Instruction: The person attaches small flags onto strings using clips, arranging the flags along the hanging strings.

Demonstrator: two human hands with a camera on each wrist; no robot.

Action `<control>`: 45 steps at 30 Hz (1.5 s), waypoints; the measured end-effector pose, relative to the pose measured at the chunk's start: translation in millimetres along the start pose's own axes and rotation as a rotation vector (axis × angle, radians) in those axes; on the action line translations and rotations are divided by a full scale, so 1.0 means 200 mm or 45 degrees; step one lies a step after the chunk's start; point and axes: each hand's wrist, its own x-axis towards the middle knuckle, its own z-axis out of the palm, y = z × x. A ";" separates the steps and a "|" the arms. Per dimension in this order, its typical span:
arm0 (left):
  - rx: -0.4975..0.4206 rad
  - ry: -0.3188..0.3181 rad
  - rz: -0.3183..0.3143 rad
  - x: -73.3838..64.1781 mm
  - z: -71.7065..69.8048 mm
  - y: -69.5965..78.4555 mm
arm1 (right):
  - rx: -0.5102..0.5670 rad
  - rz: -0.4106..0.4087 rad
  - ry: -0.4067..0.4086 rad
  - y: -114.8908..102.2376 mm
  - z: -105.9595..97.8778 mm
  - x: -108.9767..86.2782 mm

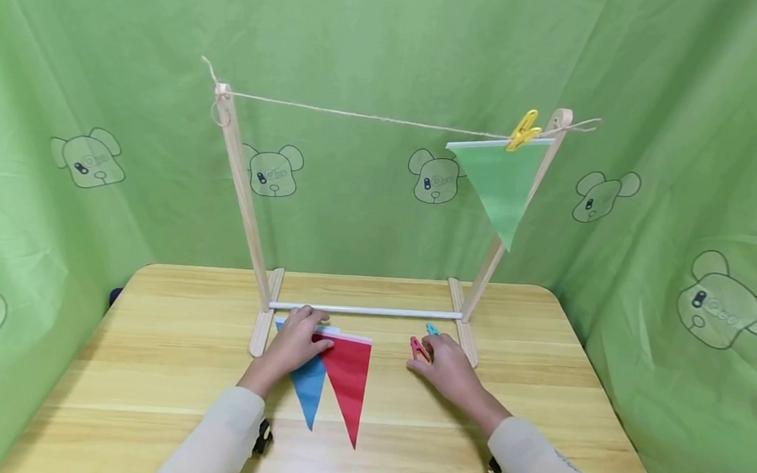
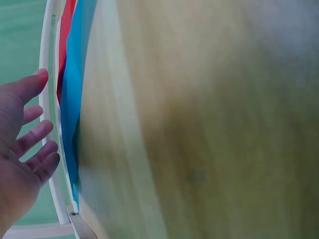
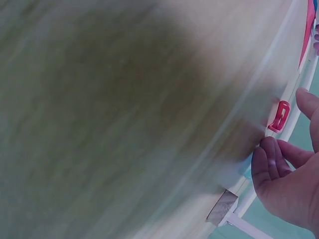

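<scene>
My left hand (image 1: 295,344) is over the top edges of a blue triangular flag (image 1: 307,391) and a red triangular flag (image 1: 349,370). Both flags lie side by side on the table, partly overlapping, and the hand hides some of the blue one. In the left wrist view the fingers (image 2: 35,139) are spread and loosely bent, apart from the flags. Close by a red clothespin (image 1: 417,348) is my right hand (image 1: 450,367); the right wrist view has the red clothespin (image 3: 281,116) near the thumb, not pinched. Just beyond the fingers is a teal clothespin (image 1: 433,329), partly hidden.
A wooden stand has a left post (image 1: 240,175), a right post (image 1: 480,287) and a white crossbar (image 1: 367,310). Between the posts runs a string (image 1: 360,115), where a yellow clothespin (image 1: 523,132) holds a green flag (image 1: 502,183). Green curtains (image 1: 379,39) surround the wooden table (image 1: 158,368).
</scene>
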 end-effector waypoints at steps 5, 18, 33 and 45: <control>0.017 -0.003 0.021 0.00 0.00 -0.01 | -0.035 0.002 0.002 -0.01 0.01 0.00; 0.080 -0.017 0.029 0.00 0.00 -0.03 | -0.106 -0.052 0.076 0.00 0.04 -0.01; 0.083 -0.014 0.023 0.02 -0.01 0.00 | -0.097 -0.074 0.088 0.02 0.06 0.00; 0.033 -0.053 0.035 0.01 -0.01 0.00 | -0.024 -0.090 0.100 0.01 0.06 0.00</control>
